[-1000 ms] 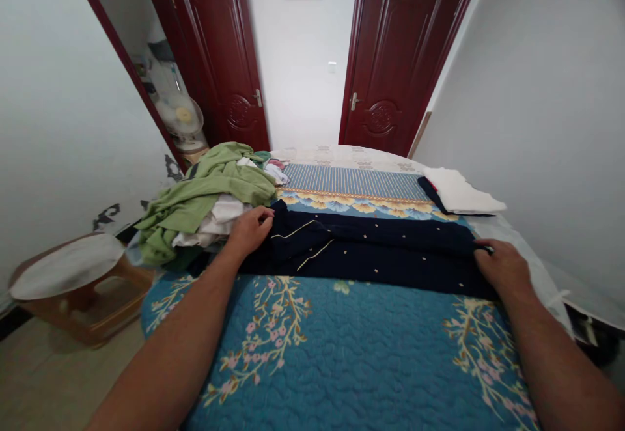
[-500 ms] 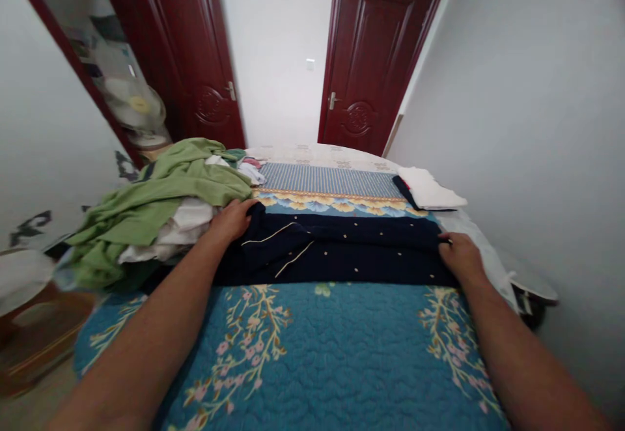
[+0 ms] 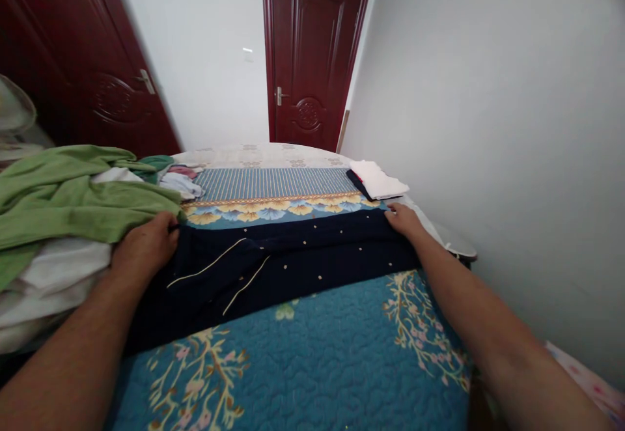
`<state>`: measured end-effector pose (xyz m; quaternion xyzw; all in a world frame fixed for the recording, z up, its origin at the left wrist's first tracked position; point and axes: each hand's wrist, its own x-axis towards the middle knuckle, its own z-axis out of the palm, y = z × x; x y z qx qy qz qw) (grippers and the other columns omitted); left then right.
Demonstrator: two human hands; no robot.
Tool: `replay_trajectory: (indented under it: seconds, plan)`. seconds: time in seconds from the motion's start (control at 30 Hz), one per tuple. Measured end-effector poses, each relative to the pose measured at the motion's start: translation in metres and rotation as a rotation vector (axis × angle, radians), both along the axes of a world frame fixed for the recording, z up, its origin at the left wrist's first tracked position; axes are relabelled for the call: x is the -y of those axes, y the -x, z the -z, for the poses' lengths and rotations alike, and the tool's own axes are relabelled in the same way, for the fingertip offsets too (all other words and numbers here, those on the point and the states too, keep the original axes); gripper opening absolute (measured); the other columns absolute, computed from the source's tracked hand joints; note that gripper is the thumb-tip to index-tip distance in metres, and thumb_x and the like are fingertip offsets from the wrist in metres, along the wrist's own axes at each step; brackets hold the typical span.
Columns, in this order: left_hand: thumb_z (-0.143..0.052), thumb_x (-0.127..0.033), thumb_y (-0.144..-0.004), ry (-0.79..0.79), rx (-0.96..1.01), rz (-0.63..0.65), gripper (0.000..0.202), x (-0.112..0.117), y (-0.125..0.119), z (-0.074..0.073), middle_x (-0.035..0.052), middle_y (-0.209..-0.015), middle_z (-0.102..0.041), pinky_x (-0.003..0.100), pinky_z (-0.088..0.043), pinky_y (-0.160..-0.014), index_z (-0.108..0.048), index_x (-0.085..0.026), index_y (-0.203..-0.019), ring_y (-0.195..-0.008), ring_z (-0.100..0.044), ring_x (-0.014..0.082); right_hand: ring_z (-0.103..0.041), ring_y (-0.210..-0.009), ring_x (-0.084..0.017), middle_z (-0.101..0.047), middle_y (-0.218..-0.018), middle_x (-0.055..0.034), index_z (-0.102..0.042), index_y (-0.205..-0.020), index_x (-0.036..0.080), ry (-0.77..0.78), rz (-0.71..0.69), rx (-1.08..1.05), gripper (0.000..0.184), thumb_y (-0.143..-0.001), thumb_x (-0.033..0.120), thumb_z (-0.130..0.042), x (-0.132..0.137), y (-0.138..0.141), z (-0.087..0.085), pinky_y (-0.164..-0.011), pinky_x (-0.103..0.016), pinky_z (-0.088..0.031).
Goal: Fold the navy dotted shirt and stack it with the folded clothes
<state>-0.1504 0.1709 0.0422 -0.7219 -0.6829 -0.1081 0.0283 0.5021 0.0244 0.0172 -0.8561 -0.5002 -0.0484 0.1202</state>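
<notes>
A dark navy garment [image 3: 293, 262] with cream piping and small pale dots lies stretched across the blue floral quilt [image 3: 317, 359]. My left hand [image 3: 144, 249] grips the garment's left end, fingers curled on the cloth, right beside the laundry heap. My right hand [image 3: 403, 219] holds the garment's far right corner, fingers closed down on the fabric near the bed's right edge.
A heap of loose clothes topped by a green garment [image 3: 63, 196] fills the bed's left side. A folded white and dark stack [image 3: 378, 180] sits at the far right. Two dark red doors [image 3: 312, 53] stand beyond the bed, and a white wall runs along the right.
The view has swung to the right. Both hands have slid farther up the bed with the navy garment, which now lies slightly slanted; the stool at the left is out of sight.
</notes>
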Motion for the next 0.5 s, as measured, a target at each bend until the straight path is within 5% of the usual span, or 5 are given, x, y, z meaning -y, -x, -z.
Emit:
replay_trajectory:
  seconds: [0.13, 0.33, 0.5]
  plan:
    - [-0.044, -0.050, -0.098, 0.052, -0.047, -0.102, 0.043, 0.004, -0.001, 0.002, 0.0160, -0.107, -0.076, 0.036, -0.051, -0.073, -0.063, -0.021, -0.123, -0.086, -0.070, 0.0316, -0.069, -0.120, -0.032, -0.074, -0.130, -0.0175, -0.070, -0.136, 0.014, 0.035, 0.013, -0.031, 0.051, -0.102, 0.048, -0.053, -0.014, -0.004, 0.006, -0.103, -0.039, -0.050]
    - [-0.047, -0.043, -0.098, 0.007, 0.069, -0.021, 0.034, -0.002, 0.007, 0.013, 0.0089, -0.106, -0.077, 0.030, -0.049, -0.077, -0.063, -0.023, -0.121, -0.086, -0.069, 0.0255, -0.066, -0.123, -0.029, -0.075, -0.128, -0.0138, -0.077, -0.121, 0.018, -0.034, -0.127, 0.027, 0.036, -0.101, 0.036, -0.053, -0.021, -0.007, 0.014, -0.107, -0.036, -0.047]
    - [-0.051, -0.046, -0.095, 0.000, 0.155, -0.053, 0.035, -0.007, 0.010, 0.018, 0.0072, -0.111, -0.077, 0.030, -0.050, -0.079, -0.063, -0.024, -0.119, -0.091, -0.069, 0.0258, -0.068, -0.115, -0.029, -0.078, -0.117, -0.0132, -0.081, -0.106, 0.018, 0.003, -0.092, -0.012, 0.039, -0.102, 0.042, -0.050, -0.027, -0.002, 0.011, -0.099, -0.034, -0.049]
